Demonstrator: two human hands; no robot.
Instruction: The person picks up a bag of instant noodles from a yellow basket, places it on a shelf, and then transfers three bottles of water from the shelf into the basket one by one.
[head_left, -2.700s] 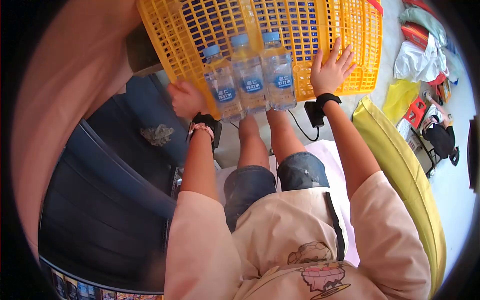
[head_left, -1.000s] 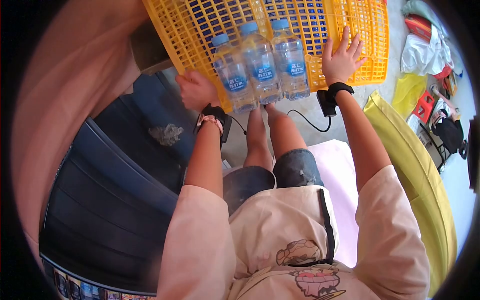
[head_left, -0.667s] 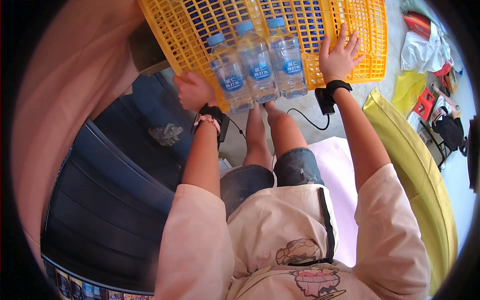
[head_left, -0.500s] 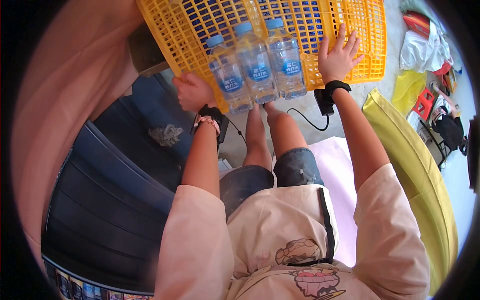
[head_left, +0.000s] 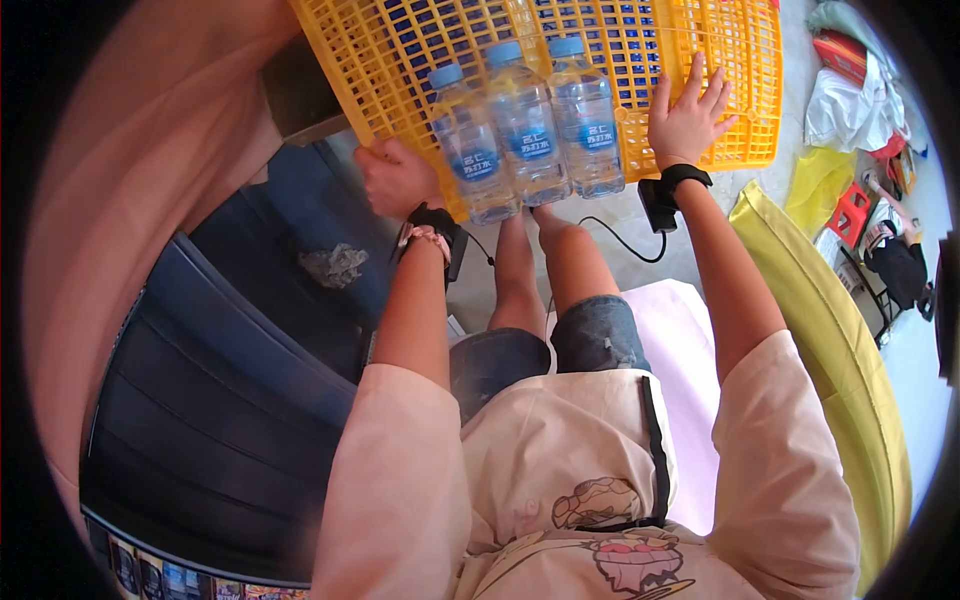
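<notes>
A yellow plastic crate (head_left: 735,130) with a lattice surface fills the top of the head view. Three clear water bottles with blue caps and blue labels lie side by side against it: a left bottle (head_left: 468,155), a middle bottle (head_left: 528,140) and a right bottle (head_left: 588,130). At the crate's lower left edge, my left hand (head_left: 398,180) is closed, its fingers curled round the edge. My right hand (head_left: 690,115) lies flat with fingers spread on the crate's surface, right of the bottles. Blue items show dimly through the openings.
To the left is a dark blue panelled surface (head_left: 220,410) with a crumpled plastic wrapper (head_left: 335,265) near it. A yellow-green cloth (head_left: 825,310) hangs at the right. Beyond it are bags (head_left: 850,105), a red stool (head_left: 850,210) and another person (head_left: 895,260). A black cable (head_left: 625,250) hangs below the crate.
The crate, the bottles and both hands have shifted slightly to the right in view. My hands keep the same positions on the crate.
</notes>
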